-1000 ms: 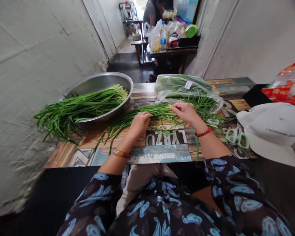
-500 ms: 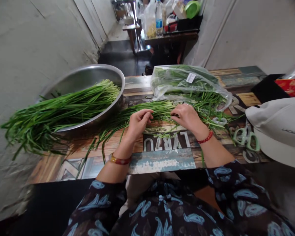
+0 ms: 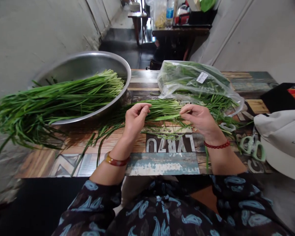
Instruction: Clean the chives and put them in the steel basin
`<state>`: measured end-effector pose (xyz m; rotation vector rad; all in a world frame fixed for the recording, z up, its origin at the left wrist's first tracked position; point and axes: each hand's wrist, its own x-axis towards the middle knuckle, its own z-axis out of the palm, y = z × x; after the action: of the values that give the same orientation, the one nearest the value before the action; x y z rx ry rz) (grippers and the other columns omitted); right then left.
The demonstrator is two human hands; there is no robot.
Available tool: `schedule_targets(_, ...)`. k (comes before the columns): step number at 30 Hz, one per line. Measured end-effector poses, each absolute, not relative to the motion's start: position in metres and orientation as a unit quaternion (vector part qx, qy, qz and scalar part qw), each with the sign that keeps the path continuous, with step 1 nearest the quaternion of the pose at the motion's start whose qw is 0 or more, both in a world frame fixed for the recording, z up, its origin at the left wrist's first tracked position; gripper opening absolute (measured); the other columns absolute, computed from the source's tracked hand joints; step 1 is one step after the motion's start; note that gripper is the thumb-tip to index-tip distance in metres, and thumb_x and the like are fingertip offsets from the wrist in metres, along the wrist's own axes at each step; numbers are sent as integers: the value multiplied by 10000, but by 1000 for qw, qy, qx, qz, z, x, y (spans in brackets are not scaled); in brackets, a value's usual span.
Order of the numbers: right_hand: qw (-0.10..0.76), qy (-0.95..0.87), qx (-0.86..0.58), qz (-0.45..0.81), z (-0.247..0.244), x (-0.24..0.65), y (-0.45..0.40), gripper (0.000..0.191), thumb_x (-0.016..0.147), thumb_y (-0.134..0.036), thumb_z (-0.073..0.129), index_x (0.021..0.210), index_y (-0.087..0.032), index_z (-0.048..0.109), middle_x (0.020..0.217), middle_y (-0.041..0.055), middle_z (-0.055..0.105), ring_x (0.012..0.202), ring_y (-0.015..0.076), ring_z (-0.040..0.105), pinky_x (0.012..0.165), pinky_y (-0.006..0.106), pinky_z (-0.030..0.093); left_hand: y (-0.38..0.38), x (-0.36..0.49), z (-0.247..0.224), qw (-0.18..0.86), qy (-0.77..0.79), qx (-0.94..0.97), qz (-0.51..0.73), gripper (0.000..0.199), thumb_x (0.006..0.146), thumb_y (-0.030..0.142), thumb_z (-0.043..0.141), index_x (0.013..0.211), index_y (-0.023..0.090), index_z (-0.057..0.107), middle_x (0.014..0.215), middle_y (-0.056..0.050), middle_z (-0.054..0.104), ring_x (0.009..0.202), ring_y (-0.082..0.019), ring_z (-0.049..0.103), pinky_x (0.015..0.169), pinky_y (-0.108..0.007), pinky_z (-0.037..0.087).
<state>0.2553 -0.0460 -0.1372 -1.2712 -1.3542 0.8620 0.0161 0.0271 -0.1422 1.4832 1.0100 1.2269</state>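
The person's left hand (image 3: 135,119), an amber bangle (image 3: 116,160) at its wrist, curls its fingers (image 3: 144,108) nearly closed around a loose bunch of garlic chives (image 3: 162,111) lying across the patterned wood counter (image 3: 162,165). The right hand (image 3: 201,120), wearing a red beaded bracelet (image 3: 216,144), pinches the other end of that bunch between thumb and fingertips. Off to the right lie green-handled scissors (image 3: 252,149), just beside a white cap (image 3: 282,141). Beyond the hands sits a clear plastic bag of greens (image 3: 194,78), and to its left a steel basin (image 3: 88,62) holds a larger chive bundle (image 3: 64,95), its leaves spilling over the rim. Farther off, a dark table (image 3: 180,31) carries a water bottle (image 3: 170,9).
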Motion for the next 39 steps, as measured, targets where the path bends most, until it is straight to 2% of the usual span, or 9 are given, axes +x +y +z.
schedule_targets(2, 537, -567, -513, 358, -138, 256, -46, 191, 752, -415, 778, 787, -234, 726, 839, 44, 673, 828, 193, 609, 690, 324, 485, 28, 15, -145, 447, 402, 628, 494, 201, 862, 325, 647, 899, 169, 769, 770, -28, 664, 698, -118, 559, 648, -224, 424)
schedule_targets(9, 538, -596, -482, 350, -145, 253, -44, 77, 779, -294, 772, 809, -234, 736, 819, 23, 685, 779, 156, 611, 695, 297, 485, 18, 20, -137, 359, 354, 726, 468, 165, 890, 256, 608, 874, 166, 745, 872, -46, 695, 814, -148, 610, 710, -258, 451)
schedule_targets(12, 536, -599, -485, 344, -148, 250, -44, 70, 784, -275, 769, 830, -241, 730, 826, 17, 685, 773, 154, 610, 673, 286, 484, 11, 22, -130, 356, 316, 768, 429, 158, 902, 222, 588, 885, 165, 734, 895, -56, 708, 872, -162, 635, 800, -283, 479)
schedule_targets(16, 530, -623, -473, 326, -148, 246, -45, 57, 803, -249, 751, 848, -240, 717, 859, 22, 696, 827, 165, 634, 730, 302, 509, 7, 24, -128, 358, 295, 793, 394, 182, 929, 222, 554, 903, 162, 724, 936, -72, 725, 908, -174, 647, 844, -300, 486)
schedule_targets(20, 509, -656, -482, 281, -143, 235, -47, 30, 818, -239, 726, 844, -230, 712, 867, 29, 711, 843, 171, 652, 774, 320, 525, 7, 25, -131, 367, 274, 818, 348, 188, 932, 258, 567, 948, 153, 722, 922, -72, 725, 861, -169, 649, 787, -281, 484)
schedule_targets(25, 488, -650, -534, 232, -141, 225, -49, 39, 808, -256, 726, 826, -221, 725, 803, 17, 729, 726, 152, 644, 685, 294, 519, 6, 27, -134, 383, 275, 825, 311, 235, 932, 259, 545, 788, 148, 694, 740, -29, 687, 709, -135, 614, 681, -244, 442)
schedule_targets(32, 566, -556, -570, 212, -152, 244, -44, 84, 880, -291, 654, 899, -222, 699, 798, 3, 686, 697, 140, 610, 671, 292, 490, 6, 28, -131, 373, 312, 817, 309, 243, 897, 244, 529, 697, 151, 630, 682, -11, 639, 663, -127, 564, 651, -242, 413)
schedule_targets(37, 485, -704, -509, 106, -138, 236, -47, 51, 855, -283, 703, 885, -242, 705, 893, 33, 720, 881, 199, 653, 838, 366, 500, 6, 28, -131, 404, 316, 805, 298, 257, 889, 278, 523, 693, 146, 625, 660, -2, 599, 648, -119, 524, 632, -239, 381)
schedule_targets(39, 450, -739, -494, 82, -135, 230, -47, 53, 847, -294, 721, 835, -247, 702, 850, 30, 721, 869, 207, 652, 855, 386, 490, 6, 29, -131, 438, 317, 790, 290, 278, 889, 301, 516, 681, 144, 613, 635, 6, 567, 631, -114, 495, 612, -237, 366)
